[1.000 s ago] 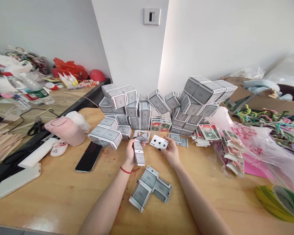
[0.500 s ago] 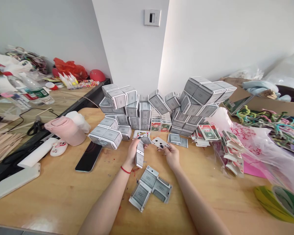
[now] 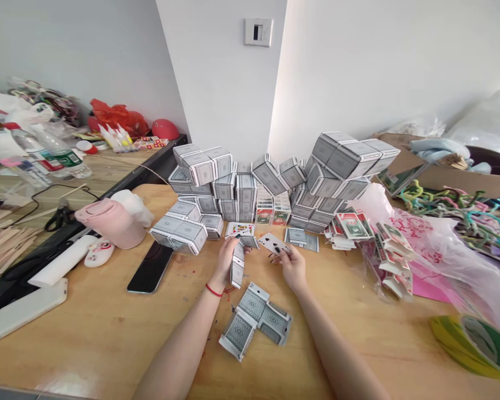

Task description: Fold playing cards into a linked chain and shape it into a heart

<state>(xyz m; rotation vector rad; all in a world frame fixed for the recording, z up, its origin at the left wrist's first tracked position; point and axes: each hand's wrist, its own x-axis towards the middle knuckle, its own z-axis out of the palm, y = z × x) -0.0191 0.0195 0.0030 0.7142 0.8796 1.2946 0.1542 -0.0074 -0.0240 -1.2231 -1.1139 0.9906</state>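
My left hand (image 3: 225, 261) is closed around folded playing cards (image 3: 237, 265), their patterned backs outward. Between the fingers of my right hand (image 3: 294, 268) is a single playing card (image 3: 274, 243), face up with black spade pips. A small gap separates it from the folded cards. Closer to me, a flat piece of joined cards (image 3: 253, 306) lies on the table, back side up. Just beyond my left hand rests a face card (image 3: 240, 229). Some face-down cards (image 3: 303, 239) lie past my right hand.
Stacked boxes made of cards (image 3: 245, 189) stand along the back. A phone (image 3: 150, 268), a pink cup (image 3: 110, 222) and a white mouse (image 3: 99, 253) lie left. Card packs (image 3: 354, 225), plastic wrap (image 3: 433, 244) and a tape roll (image 3: 475, 344) sit right.
The card in my right hand has dipped slightly and shifted a little away from the folded cards in my left. Both hands keep their hold.
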